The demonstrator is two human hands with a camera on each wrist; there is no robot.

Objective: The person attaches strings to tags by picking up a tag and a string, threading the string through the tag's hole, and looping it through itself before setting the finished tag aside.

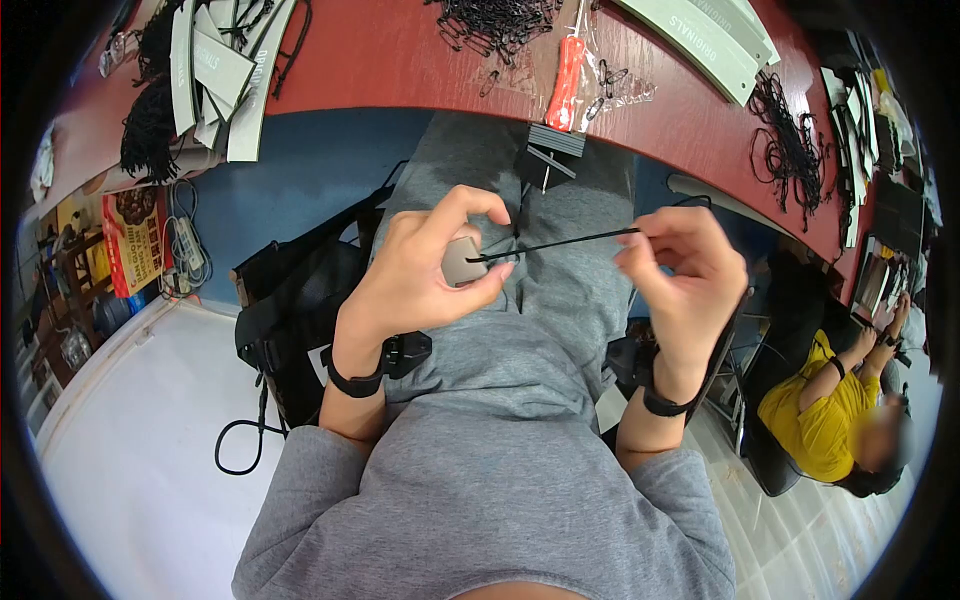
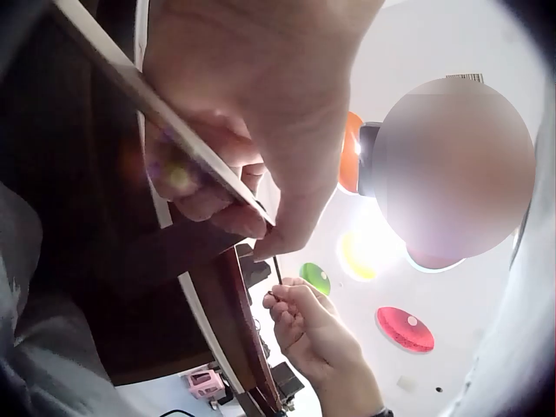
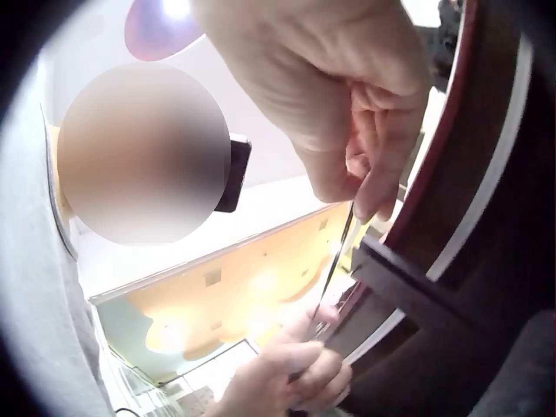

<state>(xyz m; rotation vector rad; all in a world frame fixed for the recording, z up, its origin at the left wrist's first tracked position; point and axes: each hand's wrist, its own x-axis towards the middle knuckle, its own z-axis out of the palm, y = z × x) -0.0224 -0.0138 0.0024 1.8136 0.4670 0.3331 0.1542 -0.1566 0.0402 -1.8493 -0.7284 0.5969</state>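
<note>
In the head view my left hand point(image 1: 415, 265) holds a pale grey card tag point(image 1: 460, 262) between curled fingers and thumb, over my lap. The tag is mostly hidden by the hand; its thin edge point(image 2: 187, 130) shows in the left wrist view. A black cord point(image 1: 560, 243) runs from the tag, drawn nearly straight to the right. My right hand point(image 1: 690, 275) pinches the other end of this cord between thumb and forefinger. In the right wrist view the cord point(image 3: 333, 265) stretches between both hands.
A red table point(image 1: 390, 60) curves ahead, with stacked printed tags point(image 1: 235, 75), black safety pins point(image 1: 500, 25) and black cords point(image 1: 790, 135). A red-handled tool point(image 1: 566, 85) lies at its edge, above a dark ridged block point(image 1: 548, 155). A person in yellow point(image 1: 815, 415) sits at right.
</note>
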